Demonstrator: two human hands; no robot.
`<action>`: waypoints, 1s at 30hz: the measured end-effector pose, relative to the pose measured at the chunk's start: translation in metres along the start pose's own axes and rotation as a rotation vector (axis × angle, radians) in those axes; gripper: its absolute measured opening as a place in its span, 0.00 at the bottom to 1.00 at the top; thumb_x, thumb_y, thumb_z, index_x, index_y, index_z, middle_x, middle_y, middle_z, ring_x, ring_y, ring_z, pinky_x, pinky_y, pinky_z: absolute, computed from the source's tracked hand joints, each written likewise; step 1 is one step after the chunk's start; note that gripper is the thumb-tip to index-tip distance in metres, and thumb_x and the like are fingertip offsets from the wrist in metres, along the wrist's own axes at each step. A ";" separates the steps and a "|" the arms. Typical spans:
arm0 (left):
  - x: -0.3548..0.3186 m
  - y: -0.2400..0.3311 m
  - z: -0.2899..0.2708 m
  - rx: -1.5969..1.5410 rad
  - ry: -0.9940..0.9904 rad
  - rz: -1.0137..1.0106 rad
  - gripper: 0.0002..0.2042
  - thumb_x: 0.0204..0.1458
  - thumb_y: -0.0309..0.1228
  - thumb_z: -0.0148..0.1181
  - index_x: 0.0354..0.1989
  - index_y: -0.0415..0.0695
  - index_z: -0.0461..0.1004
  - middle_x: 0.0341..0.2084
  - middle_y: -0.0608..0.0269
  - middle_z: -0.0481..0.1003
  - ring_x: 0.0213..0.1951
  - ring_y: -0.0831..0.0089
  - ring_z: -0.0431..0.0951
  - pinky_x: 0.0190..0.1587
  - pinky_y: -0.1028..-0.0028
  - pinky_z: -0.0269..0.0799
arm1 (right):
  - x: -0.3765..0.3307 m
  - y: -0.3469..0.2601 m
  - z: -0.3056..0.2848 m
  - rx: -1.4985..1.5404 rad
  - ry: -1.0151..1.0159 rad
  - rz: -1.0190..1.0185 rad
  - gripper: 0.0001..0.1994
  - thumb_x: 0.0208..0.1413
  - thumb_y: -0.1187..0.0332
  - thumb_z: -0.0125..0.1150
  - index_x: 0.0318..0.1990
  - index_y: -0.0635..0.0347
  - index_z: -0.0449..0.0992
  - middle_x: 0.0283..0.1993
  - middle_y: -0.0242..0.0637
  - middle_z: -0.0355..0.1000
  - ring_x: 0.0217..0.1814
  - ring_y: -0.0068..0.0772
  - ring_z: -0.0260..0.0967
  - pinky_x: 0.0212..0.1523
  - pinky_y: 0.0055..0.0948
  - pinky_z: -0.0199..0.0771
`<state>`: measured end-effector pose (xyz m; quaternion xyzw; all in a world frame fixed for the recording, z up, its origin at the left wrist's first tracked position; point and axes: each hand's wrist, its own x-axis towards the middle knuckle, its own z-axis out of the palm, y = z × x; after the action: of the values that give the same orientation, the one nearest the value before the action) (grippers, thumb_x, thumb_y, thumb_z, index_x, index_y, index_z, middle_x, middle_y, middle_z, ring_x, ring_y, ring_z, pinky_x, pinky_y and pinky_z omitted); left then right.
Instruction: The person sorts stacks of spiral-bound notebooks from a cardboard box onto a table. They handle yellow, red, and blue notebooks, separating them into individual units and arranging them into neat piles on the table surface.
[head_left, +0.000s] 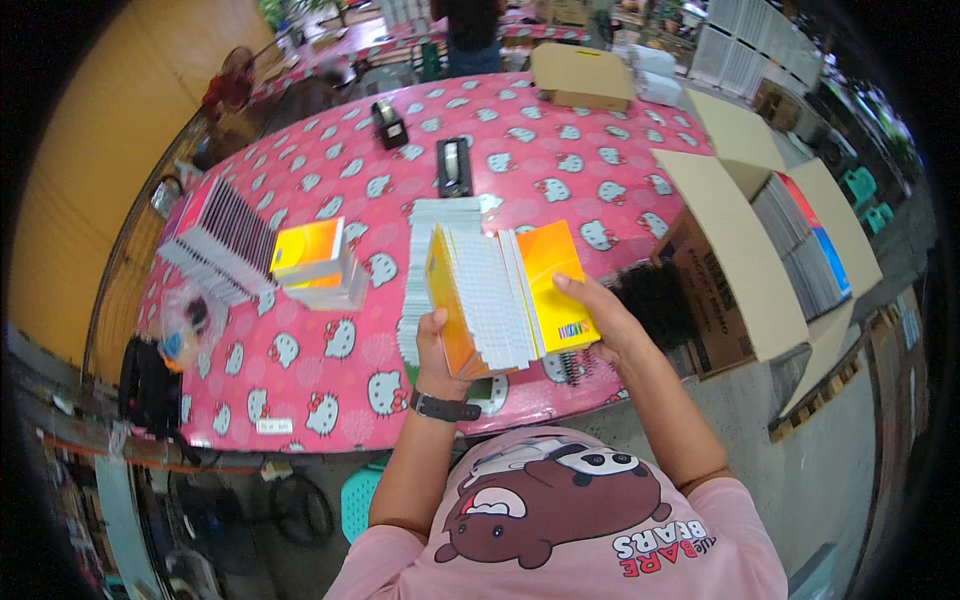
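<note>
Gripping yellow-orange booklets (490,300) in both hands: left hand (438,358) wrapped around near left edge, right hand (607,318) clasping right side, thumb on top of a cover; bunch lies between the two hands, extending far of them, long axis near-to-far, far end leaning slightly left; neither hand clearly nearer; held over pink table (355,425), partly across pale stack (440,212), carton (712,290) well right

Our pink table (350,428) is patterned with white cat faces. On its left we see tall-stacked notebooks (222,245), yellow-orange booklets (312,250) and a plastic bag (180,347); a pale stack (424,250) lies mid-table, with two tape dispensers (391,128) (454,168) farther off and a cardboard box (582,72) at far right.
</note>
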<state>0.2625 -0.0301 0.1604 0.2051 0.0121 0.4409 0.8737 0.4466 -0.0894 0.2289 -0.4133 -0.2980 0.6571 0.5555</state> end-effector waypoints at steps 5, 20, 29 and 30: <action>-0.046 0.012 -0.002 0.153 0.174 0.042 0.34 0.38 0.39 0.57 0.56 0.38 0.55 0.49 0.51 0.65 0.49 0.60 0.69 0.51 0.62 0.65 | 0.025 0.027 0.022 -0.313 -0.243 0.049 0.29 0.40 0.61 0.67 0.49 0.66 0.64 0.43 0.38 0.70 0.42 0.26 0.68 0.42 0.26 0.68; -0.098 0.039 -0.030 0.200 0.360 0.280 0.35 0.40 0.42 0.54 0.57 0.38 0.54 0.51 0.51 0.64 0.51 0.57 0.66 0.52 0.60 0.63 | 0.076 0.093 0.051 -0.545 -0.237 0.001 0.35 0.32 0.63 0.72 0.48 0.72 0.61 0.43 0.44 0.69 0.43 0.30 0.68 0.45 0.27 0.68; -0.117 0.048 -0.057 -0.007 0.454 0.493 0.33 0.39 0.41 0.55 0.55 0.39 0.56 0.49 0.53 0.65 0.50 0.58 0.67 0.54 0.60 0.61 | 0.095 0.093 0.071 -0.395 -0.303 0.218 0.30 0.36 0.73 0.66 0.49 0.71 0.60 0.42 0.43 0.69 0.40 0.31 0.70 0.42 0.27 0.69; -0.120 0.049 -0.057 0.003 0.473 0.506 0.33 0.39 0.41 0.55 0.55 0.39 0.56 0.49 0.53 0.65 0.50 0.59 0.67 0.53 0.60 0.61 | 0.096 0.099 0.073 -0.405 -0.294 0.221 0.30 0.36 0.73 0.65 0.49 0.72 0.60 0.42 0.44 0.69 0.40 0.32 0.70 0.43 0.28 0.69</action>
<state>0.1403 -0.0775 0.1067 0.0949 0.1636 0.6789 0.7095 0.3307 -0.0107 0.1594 -0.4461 -0.4540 0.6936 0.3372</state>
